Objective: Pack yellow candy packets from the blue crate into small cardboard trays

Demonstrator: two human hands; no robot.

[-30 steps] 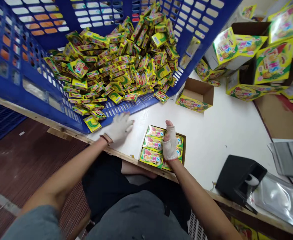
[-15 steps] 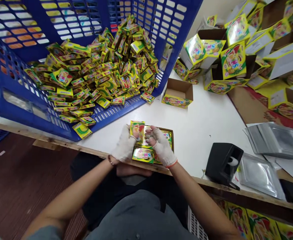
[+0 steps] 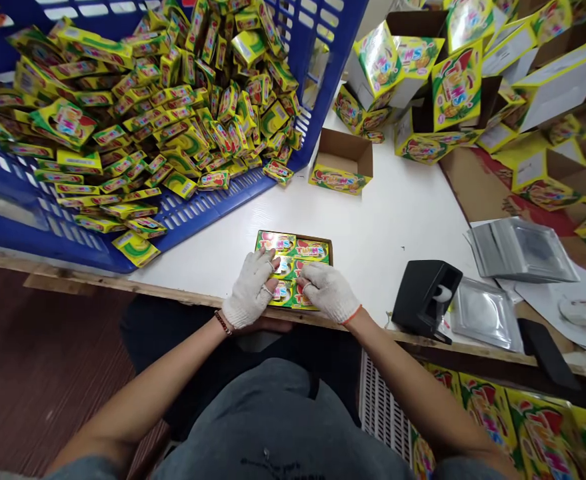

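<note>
A shallow cardboard box (image 3: 331, 253) lies at the table's front edge, filled with rows of small yellow-green candy packets (image 3: 311, 249) printed with fruit. My left hand (image 3: 253, 288), in a white glove with bare fingertips, rests on the packets at the left side, fingers spread and holding nothing. From the right, my right hand (image 3: 331, 292), gloved the same way, lies over the packets with its fingers stretched inward. The hands partly cover the middle and near rows.
A blue plastic crate (image 3: 193, 230) at the left holds a heap of loose packets (image 3: 173, 127). Beyond the filled box stands an open carton (image 3: 341, 163). Stacked open cartons (image 3: 457, 87), a black tape dispenser (image 3: 425, 300) and clear plastic covers (image 3: 523, 250) are at the right.
The packet that was upright in my left hand is no longer held. Both hands now lie on the packets in the box. The view has shifted, bringing the crate further left.
</note>
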